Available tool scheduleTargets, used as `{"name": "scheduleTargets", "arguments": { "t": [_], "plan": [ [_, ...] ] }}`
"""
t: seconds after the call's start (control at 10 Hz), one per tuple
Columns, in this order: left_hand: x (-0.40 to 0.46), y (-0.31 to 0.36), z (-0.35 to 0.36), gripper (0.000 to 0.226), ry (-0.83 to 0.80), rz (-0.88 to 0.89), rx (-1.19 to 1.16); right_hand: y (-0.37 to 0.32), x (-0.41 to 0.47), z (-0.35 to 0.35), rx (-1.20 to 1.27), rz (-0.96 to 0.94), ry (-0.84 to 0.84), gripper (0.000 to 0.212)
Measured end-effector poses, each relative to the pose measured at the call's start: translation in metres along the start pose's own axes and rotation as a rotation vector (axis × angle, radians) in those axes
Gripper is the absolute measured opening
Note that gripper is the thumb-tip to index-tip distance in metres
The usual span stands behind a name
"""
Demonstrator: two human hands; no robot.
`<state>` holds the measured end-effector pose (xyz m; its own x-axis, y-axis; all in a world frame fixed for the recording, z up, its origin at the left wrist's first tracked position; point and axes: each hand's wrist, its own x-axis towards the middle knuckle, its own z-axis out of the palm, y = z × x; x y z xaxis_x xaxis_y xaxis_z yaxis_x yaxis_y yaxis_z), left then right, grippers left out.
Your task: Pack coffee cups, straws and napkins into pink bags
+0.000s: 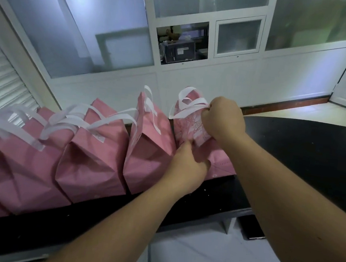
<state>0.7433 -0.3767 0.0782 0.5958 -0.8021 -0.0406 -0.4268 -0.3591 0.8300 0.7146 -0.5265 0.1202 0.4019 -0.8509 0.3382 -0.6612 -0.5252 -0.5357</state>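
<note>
Several pink paper bags with white strap handles stand in a row on a black counter (304, 150). The rightmost pink bag (187, 121) is held by both hands. My right hand (224, 118) pinches its upper edge and white handles (188, 104). My left hand (187, 167) grips the bag's lower front side. To its left stands a closed pink bag (147, 149), then another (94, 161) and more further left (22, 172). No cups, straws or napkins are visible; the bags' contents are hidden.
A white wall with frosted windows (105, 31) runs behind the counter, with a small open hatch (181, 44) showing equipment. The counter's right part curves away. Below the counter edge lies a pale floor and a dark flat object (251, 227).
</note>
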Motion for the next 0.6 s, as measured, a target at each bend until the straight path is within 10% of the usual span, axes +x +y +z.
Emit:
{"name": "scheduleTargets", "arguments": {
  "t": [0.6],
  "plan": [
    [-0.110,-0.013,-0.076,0.065,0.051,0.044,-0.006,-0.043,-0.156,-0.060,-0.099,-0.208,0.011,0.034]
  ]
}}
